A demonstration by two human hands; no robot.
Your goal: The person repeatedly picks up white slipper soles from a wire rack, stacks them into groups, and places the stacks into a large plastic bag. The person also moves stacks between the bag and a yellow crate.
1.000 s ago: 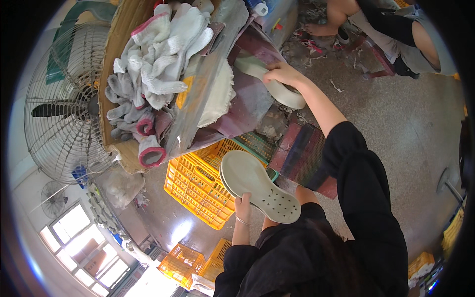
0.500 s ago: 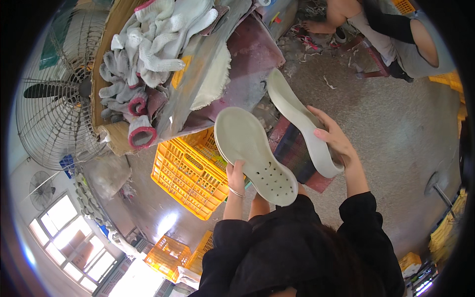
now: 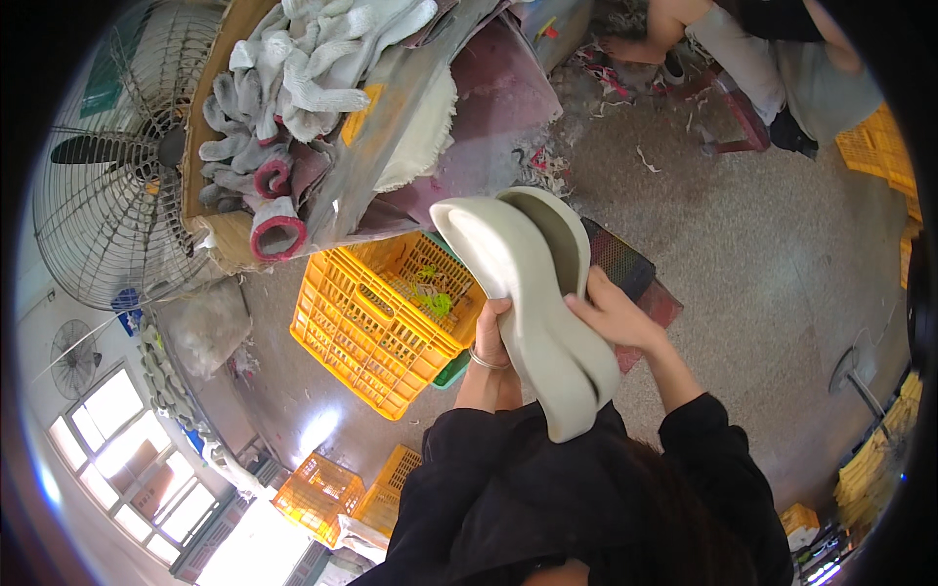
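Observation:
Two pale grey-green shoe soles stand tilted on edge, side by side in front of my body. My left hand (image 3: 491,332) is closed on the nearer-left sole (image 3: 518,283), thumb on its smooth side wall. My right hand (image 3: 614,311) grips the right sole (image 3: 562,230), whose hollow inner face shows, from its outer side. The two soles touch or nearly touch along their length. My right fingertips are partly hidden behind the sole. Below and left of the left hand is a yellow plastic crate (image 3: 357,342) with small yellow-green pieces (image 3: 436,303) inside.
White work gloves (image 3: 303,83) fill a cardboard box at the upper left, beside a large caged fan (image 3: 117,156). A dark patterned mat (image 3: 618,262) lies beyond my right hand. Another person's leg (image 3: 738,59) and yellow crates (image 3: 879,146) are at the upper right.
The soles, held apart before, have come together. The left one has turned from its flat perforated face onto its edge; the right one has moved left and nearer.

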